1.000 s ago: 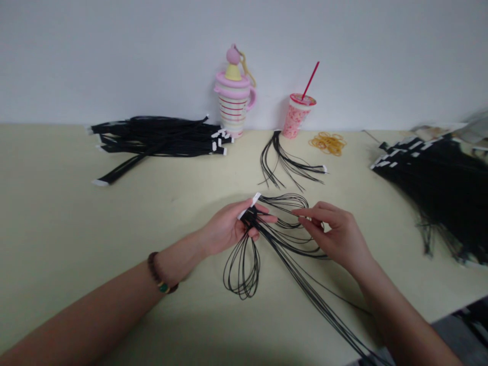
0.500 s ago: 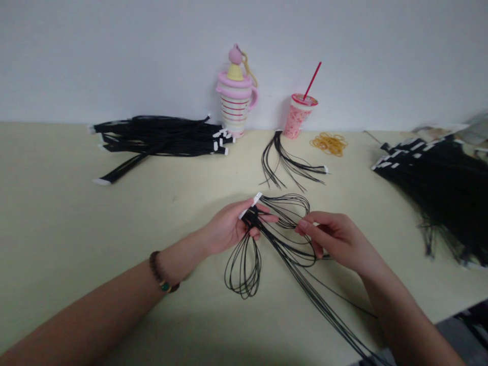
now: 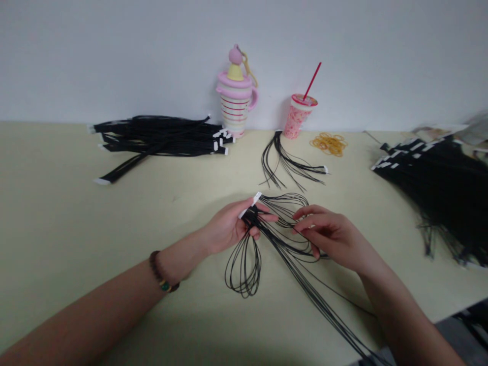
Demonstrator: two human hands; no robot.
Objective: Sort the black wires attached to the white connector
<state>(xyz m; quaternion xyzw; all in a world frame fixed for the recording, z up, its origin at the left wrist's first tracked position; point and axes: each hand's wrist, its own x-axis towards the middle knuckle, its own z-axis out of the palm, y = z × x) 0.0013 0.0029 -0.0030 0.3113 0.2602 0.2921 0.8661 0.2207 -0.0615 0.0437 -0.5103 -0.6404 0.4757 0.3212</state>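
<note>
My left hand is closed on a wire harness just below its white connector. Thin black wires leave the connector, some looped below and to the right of the hand, others trailing straight to the lower right edge. My right hand is among the right-hand loops, its thumb and fingers pinched around a thin black wire. The exact contact at those fingertips is partly hidden.
Behind lie a pile of black wire harnesses, a pink-lidded cup, a drink cup with a red straw, loose black wires and yellow rubber bands. A large heap of harnesses spreads at right.
My right hand has shifted slightly left, and its fingers have changed position on the wires. My left hand keeps its place with the connector.
</note>
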